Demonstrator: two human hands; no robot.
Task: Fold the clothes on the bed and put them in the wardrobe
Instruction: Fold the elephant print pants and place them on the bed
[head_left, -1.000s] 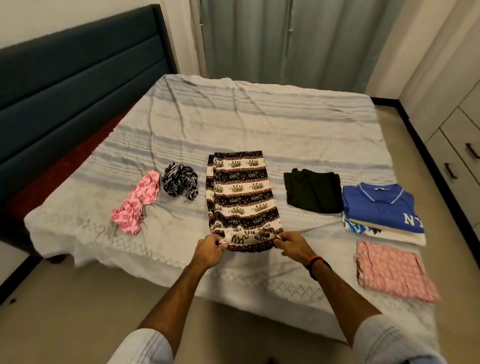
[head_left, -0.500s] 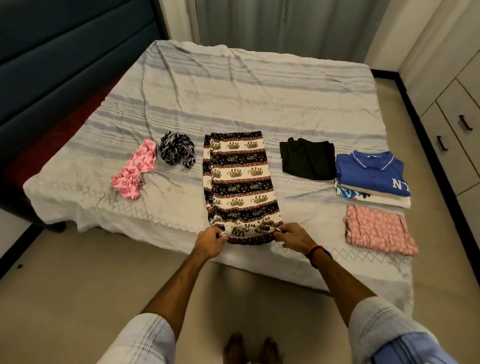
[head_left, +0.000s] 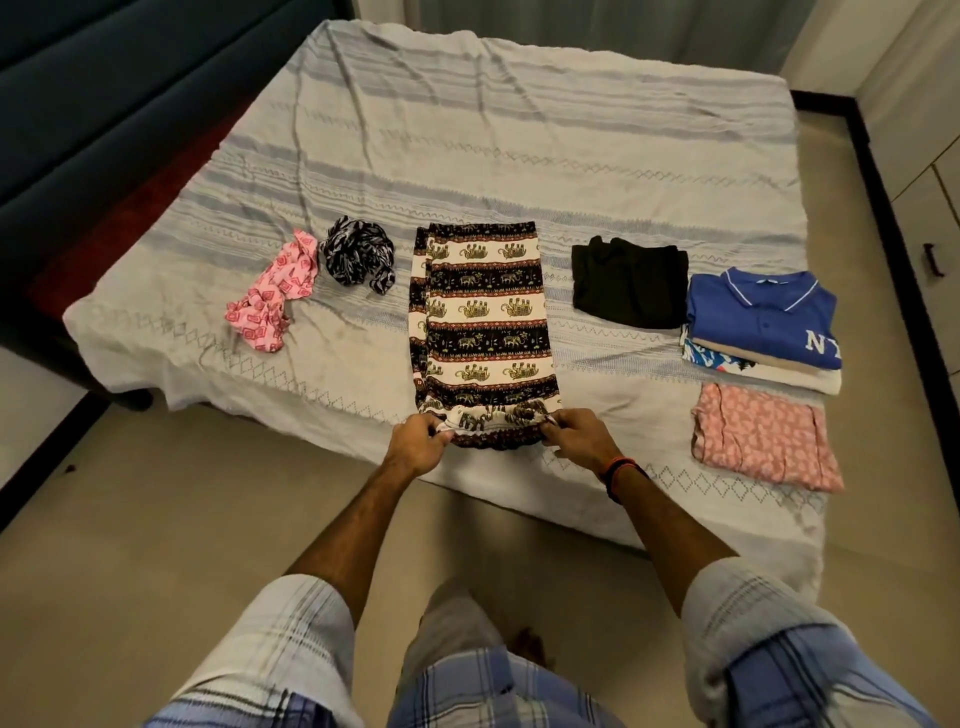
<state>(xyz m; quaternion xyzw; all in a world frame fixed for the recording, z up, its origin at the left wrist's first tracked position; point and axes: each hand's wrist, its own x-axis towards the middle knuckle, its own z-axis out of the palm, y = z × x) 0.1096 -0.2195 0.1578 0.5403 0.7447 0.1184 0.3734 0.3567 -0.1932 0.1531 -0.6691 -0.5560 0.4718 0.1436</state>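
Observation:
An elephant-print garment in black, cream and red bands lies flat lengthwise on the bed, folded into a long strip. My left hand pinches its near left corner and my right hand pinches its near right corner at the bed's front edge. A crumpled pink patterned cloth and a bunched black-and-white cloth lie to the left, unfolded.
To the right lie a folded black garment, a stack topped by a blue polo shirt, and a folded pink printed piece. A dark headboard runs along the left. Drawers with handles stand at the far right.
The view has tilted downward and drawn back a little, showing my legs and the floor. Both hands keep hold of the garment's near edge and have bunched it slightly.

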